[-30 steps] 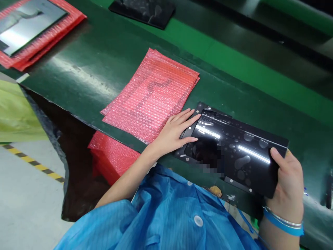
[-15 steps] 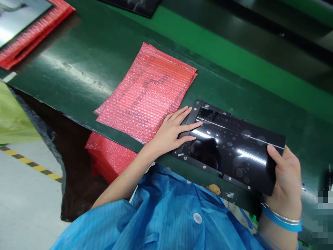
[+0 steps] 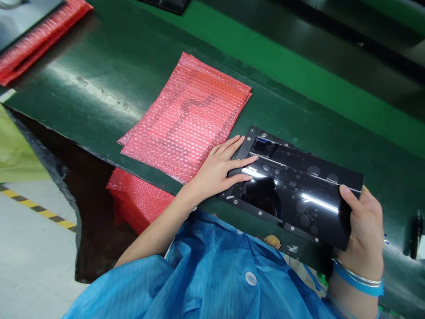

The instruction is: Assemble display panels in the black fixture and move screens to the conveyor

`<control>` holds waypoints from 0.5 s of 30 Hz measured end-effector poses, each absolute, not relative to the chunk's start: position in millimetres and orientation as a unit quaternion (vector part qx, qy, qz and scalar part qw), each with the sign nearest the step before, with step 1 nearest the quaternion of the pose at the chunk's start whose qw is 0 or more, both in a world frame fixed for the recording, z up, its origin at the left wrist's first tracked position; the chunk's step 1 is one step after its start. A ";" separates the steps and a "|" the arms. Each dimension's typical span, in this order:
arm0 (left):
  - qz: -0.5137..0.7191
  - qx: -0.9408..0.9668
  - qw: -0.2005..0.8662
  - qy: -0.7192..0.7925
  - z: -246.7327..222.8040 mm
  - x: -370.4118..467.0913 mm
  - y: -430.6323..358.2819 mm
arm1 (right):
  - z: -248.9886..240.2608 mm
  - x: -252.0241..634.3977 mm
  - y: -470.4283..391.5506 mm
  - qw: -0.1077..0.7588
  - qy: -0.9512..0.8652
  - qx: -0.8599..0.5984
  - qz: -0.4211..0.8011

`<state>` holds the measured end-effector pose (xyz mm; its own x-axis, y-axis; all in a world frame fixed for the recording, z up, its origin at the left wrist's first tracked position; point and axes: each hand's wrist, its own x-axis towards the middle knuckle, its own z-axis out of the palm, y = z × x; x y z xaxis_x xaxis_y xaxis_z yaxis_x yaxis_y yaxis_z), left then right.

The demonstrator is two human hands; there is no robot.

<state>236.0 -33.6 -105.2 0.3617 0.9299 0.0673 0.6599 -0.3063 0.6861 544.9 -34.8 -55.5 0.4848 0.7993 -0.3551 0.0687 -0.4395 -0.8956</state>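
A black glossy panel (image 3: 292,190) with bubble-like marks under its surface lies on the green table, close to my body. My left hand (image 3: 224,168) rests on the panel's left edge, its fingers spread. At the panel's right end, my right hand (image 3: 363,221) grips the edge with the thumb on top; the other fingers are mostly hidden underneath. Left of the panel is a pink bubble-wrap bag (image 3: 189,119), stacked on another, with a dark curved shape showing through.
The green table (image 3: 109,57) runs diagonally. More red bubble wrap (image 3: 142,199) hangs below its near edge. At upper left, a grey panel (image 3: 26,22) sits on red wrap. A dark object (image 3: 416,235) lies at far right.
The view has shifted slightly. Both hands and the black panel keep nearly the same positions; reflections on the panel differ a little.
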 end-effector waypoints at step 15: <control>0.221 0.770 0.252 0.543 -96.0 241.4 -36.1 | -36.6 598.8 -11.9 0.021 -0.596 -0.792 0.127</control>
<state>241.4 -36.1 -96.0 0.3135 0.9473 0.0662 0.7249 -0.2838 0.6277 598.8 -11.9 -36.6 0.2564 0.9505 -0.1756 0.9399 -0.2876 -0.1840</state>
